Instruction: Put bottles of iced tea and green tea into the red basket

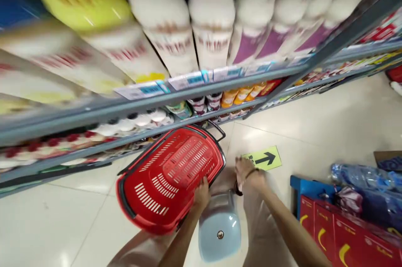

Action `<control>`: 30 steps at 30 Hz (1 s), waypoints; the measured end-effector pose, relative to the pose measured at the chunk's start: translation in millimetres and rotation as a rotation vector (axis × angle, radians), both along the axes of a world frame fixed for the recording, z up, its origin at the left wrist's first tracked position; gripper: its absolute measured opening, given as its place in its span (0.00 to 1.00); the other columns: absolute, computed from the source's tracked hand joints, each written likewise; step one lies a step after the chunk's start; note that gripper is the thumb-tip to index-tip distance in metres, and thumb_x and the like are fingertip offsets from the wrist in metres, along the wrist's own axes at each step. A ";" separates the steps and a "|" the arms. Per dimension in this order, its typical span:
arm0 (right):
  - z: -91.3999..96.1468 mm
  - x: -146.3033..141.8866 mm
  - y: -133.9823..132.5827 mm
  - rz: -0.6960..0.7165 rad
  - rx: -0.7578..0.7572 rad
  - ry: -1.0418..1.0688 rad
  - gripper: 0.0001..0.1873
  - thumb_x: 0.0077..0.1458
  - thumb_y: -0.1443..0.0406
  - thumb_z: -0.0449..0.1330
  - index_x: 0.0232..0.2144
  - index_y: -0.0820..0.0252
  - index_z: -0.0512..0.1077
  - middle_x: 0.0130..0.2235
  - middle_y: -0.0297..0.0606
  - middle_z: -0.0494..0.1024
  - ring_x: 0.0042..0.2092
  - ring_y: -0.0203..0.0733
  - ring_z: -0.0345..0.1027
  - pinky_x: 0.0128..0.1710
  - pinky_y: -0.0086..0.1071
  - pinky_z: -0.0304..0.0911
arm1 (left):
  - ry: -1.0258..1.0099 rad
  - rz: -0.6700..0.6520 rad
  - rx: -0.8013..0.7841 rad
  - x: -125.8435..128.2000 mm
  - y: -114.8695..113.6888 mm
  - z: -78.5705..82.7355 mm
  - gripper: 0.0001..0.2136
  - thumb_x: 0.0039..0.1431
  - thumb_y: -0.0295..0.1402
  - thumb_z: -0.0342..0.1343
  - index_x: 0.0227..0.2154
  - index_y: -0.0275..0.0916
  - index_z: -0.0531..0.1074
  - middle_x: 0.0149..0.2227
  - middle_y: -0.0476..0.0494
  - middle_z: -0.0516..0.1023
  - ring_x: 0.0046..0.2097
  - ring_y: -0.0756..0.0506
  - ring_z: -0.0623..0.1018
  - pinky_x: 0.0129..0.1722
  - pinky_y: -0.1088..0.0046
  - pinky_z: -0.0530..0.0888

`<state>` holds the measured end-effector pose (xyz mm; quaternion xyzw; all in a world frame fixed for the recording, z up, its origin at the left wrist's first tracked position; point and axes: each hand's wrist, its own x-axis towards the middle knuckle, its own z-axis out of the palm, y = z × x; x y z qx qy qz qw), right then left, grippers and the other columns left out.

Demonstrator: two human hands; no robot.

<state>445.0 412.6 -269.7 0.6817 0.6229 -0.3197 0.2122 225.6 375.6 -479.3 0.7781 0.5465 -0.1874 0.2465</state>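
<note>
A red shopping basket with black handles sits tilted at the foot of the shelf. It is bare inside, with slotted walls and floor. My left hand grips its near right rim, the thumb over the edge. To the right, my right hand, with a dark band at the wrist, hovers near my knee beside a yellow floor sign with a black arrow. Its fingers are curled together and blurred; what they hold, if anything, is hidden. A light blue plastic stool stands between my legs.
A grey shelf crosses the view, holding white bottles above and jars and orange bottles below. On the right, red boxes, a blue rack and large water bottles stand on the pale tiled floor.
</note>
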 end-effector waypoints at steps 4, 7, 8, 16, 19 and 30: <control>-79.1 31.0 80.8 -0.074 0.178 -0.033 0.27 0.75 0.59 0.50 0.67 0.70 0.60 0.60 0.60 0.73 0.60 0.56 0.70 0.57 0.45 0.69 | 0.020 -0.141 0.030 -32.4 -24.7 -57.9 0.27 0.67 0.20 0.46 0.68 0.25 0.66 0.60 0.18 0.76 0.54 0.33 0.83 0.56 0.55 0.77; -121.9 36.3 101.5 -0.049 0.392 0.002 0.35 0.75 0.54 0.47 0.73 0.71 0.48 0.66 0.62 0.65 0.66 0.59 0.61 0.63 0.47 0.62 | -0.009 -0.269 0.041 -71.4 -57.5 -88.2 0.26 0.68 0.25 0.50 0.68 0.33 0.69 0.68 0.25 0.70 0.60 0.33 0.80 0.58 0.58 0.78; -134.7 33.4 103.1 -0.019 0.457 0.028 0.38 0.75 0.52 0.47 0.74 0.71 0.45 0.68 0.61 0.63 0.67 0.59 0.60 0.63 0.47 0.61 | -0.034 -0.330 0.069 -83.5 -68.6 -98.5 0.26 0.69 0.25 0.49 0.68 0.36 0.70 0.69 0.28 0.68 0.64 0.33 0.77 0.60 0.59 0.78; -176.4 1.7 110.2 0.171 0.375 -0.127 0.35 0.67 0.52 0.60 0.64 0.76 0.62 0.54 0.64 0.77 0.61 0.65 0.69 0.64 0.55 0.53 | -0.145 -0.450 0.199 -84.4 -97.0 -162.8 0.31 0.68 0.25 0.50 0.73 0.42 0.62 0.69 0.30 0.68 0.66 0.33 0.76 0.58 0.59 0.80; -173.2 2.8 109.1 0.135 0.350 -0.186 0.29 0.65 0.58 0.63 0.57 0.79 0.66 0.51 0.64 0.79 0.59 0.62 0.73 0.63 0.49 0.57 | -0.104 -0.430 0.089 -55.5 -83.7 -148.2 0.30 0.67 0.24 0.51 0.72 0.38 0.64 0.65 0.24 0.73 0.63 0.31 0.78 0.56 0.56 0.79; -181.6 7.8 59.5 0.027 0.467 -0.257 0.32 0.70 0.54 0.60 0.65 0.73 0.64 0.59 0.58 0.76 0.62 0.55 0.71 0.64 0.49 0.61 | -0.117 -0.616 0.072 -36.5 -62.4 -57.6 0.32 0.61 0.23 0.49 0.69 0.19 0.60 0.58 0.18 0.77 0.55 0.29 0.81 0.55 0.51 0.76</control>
